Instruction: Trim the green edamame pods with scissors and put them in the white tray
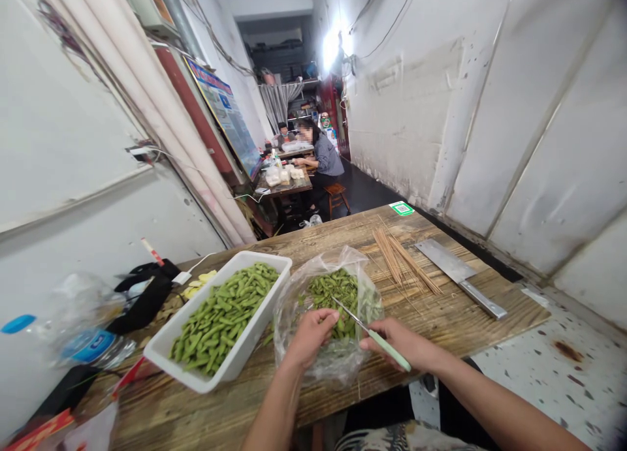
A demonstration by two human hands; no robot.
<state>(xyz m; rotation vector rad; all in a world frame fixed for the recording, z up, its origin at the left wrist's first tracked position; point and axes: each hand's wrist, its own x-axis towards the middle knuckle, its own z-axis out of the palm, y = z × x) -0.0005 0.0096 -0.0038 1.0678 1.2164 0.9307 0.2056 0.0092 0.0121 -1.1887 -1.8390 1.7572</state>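
Observation:
A clear plastic bag point(294, 301) full of green soybean pods lies open on the wooden table point(441, 320) in front of me. My left hand point(309, 337) reaches into the bag's mouth with its fingers curled onto the pods. My right hand point(404, 343) is closed on the pale green handle of a small knife point(372, 333), whose thin blade points up and left over the pods. Left of the bag stands a white rectangular tub point(245, 346) heaped with more green pods.
A bundle of bamboo skewers point(401, 262) and a steel cleaver point(460, 275) lie on the table's right side. A water bottle point(78, 337), black items and a cable crowd the left end. Farther down the narrow room a person sits at another table point(287, 186).

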